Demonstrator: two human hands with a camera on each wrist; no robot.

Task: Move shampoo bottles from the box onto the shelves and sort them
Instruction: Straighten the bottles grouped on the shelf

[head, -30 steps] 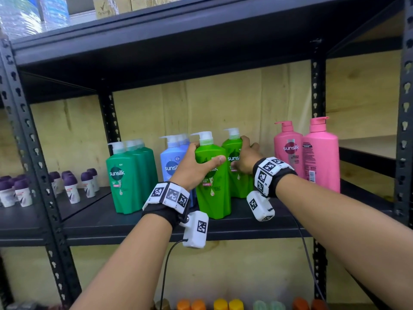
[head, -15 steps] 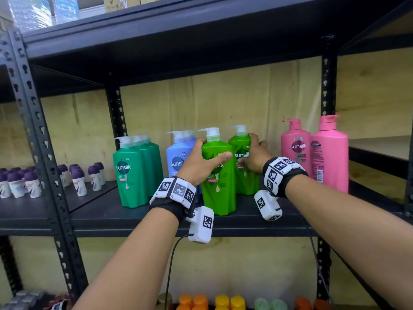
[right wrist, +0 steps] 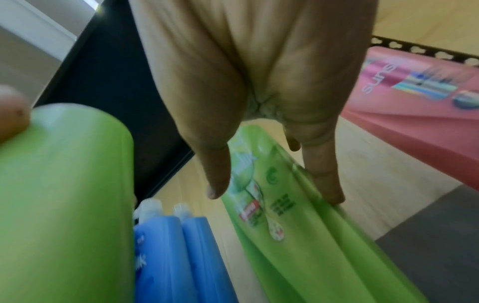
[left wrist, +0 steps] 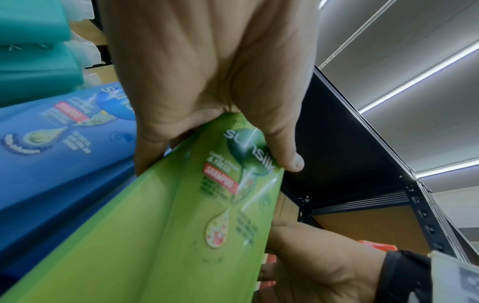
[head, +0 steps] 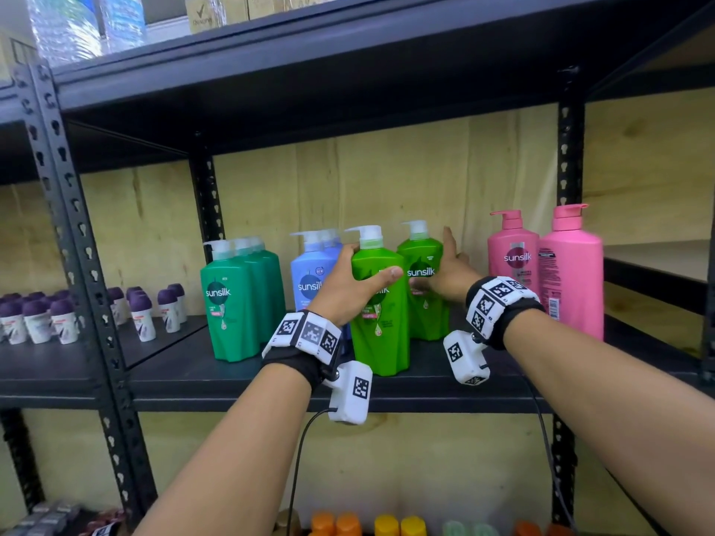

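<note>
**Lining up the light-green shampoo on the middle shelf**

My left hand [head: 350, 288] is wrapped around the upper body of the front light-green Sunsilk bottle [head: 381, 326], thumb across its label and fingers curled behind, so I can steer it without tipping it. It stands upright on the black shelf [head: 425, 384], just in front of and left of the rear light-green bottle [head: 423, 292].

My right hand [head: 450, 270] is spread with straight fingers beside that rear bottle. From the right wrist view one fingertip seems to touch its side, but nothing is clasped; I judge I'm only steadying or nudging it into line.

Taking the front light-green bottle as my landmark: the blue Sunsilk bottles [head: 311, 280] stand just beside it on the left, the dark-green ones [head: 232, 303] farther left, and the pink pair [head: 541, 272] well apart to the right. Colours are grouped, which is why both light-green bottles sit together here. The box is not in view.
</note>
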